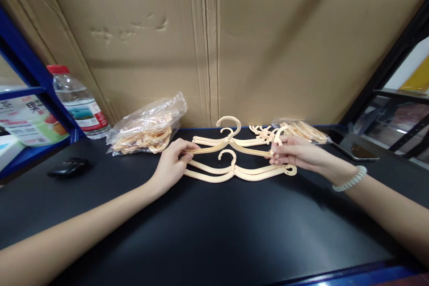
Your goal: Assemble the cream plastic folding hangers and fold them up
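My left hand pinches the left end of a cream plastic clothes hanger, which is raised a little with its hook pointing up. At its other end, the fingers of my right hand are closed on the arm tip and on a small curved cream piece standing up there. Whether that piece is joined to the hanger, I cannot tell. In front of the held hanger lie folding hangers with a curved piece at their right end. Another hanger lies behind, partly hidden.
A clear bag of cream parts lies at the back left, near a water bottle and a black mouse. Loose curved pieces, another bag of parts and a phone are back right. Cardboard walls the back.
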Tool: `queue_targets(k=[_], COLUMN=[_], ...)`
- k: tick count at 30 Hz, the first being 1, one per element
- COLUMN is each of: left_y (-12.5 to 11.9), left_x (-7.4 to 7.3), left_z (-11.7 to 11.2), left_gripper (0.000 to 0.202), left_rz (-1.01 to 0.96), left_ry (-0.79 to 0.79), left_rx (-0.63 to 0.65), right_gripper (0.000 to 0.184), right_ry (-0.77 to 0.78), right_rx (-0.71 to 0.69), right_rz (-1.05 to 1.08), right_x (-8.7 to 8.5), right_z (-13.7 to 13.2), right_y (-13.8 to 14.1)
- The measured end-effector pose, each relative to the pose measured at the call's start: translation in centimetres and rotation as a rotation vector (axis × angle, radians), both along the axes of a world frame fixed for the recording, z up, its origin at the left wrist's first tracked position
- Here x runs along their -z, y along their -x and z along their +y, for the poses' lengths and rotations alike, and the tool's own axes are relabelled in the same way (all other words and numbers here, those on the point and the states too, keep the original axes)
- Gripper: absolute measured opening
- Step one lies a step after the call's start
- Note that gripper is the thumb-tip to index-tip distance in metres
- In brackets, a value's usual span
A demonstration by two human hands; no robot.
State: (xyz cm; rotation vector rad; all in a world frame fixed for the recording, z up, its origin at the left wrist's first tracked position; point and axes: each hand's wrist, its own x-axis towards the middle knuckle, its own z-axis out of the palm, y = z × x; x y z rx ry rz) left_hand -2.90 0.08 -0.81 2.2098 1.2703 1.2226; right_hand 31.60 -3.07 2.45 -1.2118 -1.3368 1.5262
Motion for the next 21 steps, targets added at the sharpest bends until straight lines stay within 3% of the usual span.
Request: queue_targets(k=[21], left_y=[0.01], left_x=[-0.11], left_z=[-0.05], left_gripper=[0.016], left_rz=[-0.02], left_ry=[0.016], left_rx=[-0.025], right_gripper=[0.028], right_ry=[-0.124], right_rx=[0.02], right_rz=[0.027], right_x=[0.46], right_z=[0.34], right_y=[0.04])
